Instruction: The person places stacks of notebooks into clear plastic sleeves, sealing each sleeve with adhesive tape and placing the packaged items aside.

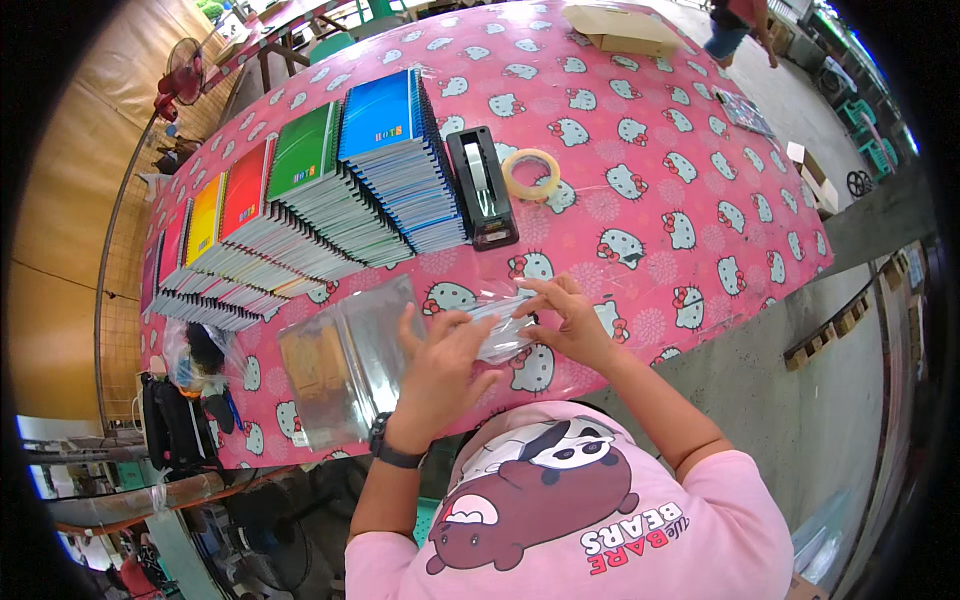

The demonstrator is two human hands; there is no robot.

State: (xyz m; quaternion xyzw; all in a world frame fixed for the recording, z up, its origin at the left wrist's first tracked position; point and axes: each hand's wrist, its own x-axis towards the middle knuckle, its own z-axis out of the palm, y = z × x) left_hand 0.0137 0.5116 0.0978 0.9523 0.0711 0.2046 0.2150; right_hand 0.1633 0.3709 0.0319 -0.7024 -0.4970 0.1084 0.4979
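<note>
A crinkled clear plastic bag (505, 338) lies on the table in front of me, between my hands. My right hand (568, 322) pinches its right edge between thumb and fingers. My left hand (446, 362), with a black watch on the wrist, is spread over the bag's left side, its fingertips touching the plastic. Left of that hand, more flat clear plastic bags (378, 318) lie in a pile, partly hidden by the hand. Beyond them stand tall stacks of spiral notebooks, with blue (380, 115), green (303, 145), red (246, 190) and yellow (206, 220) covers on top.
A black tape dispenser (496, 222) stands beside the blue stack, with a tape roll (532, 175) next to it. Cardboard (625, 32) lies at the far edge of the pink patterned table (720, 240). A black bag (172, 420) is by the left edge. Another person (738, 28) is far right.
</note>
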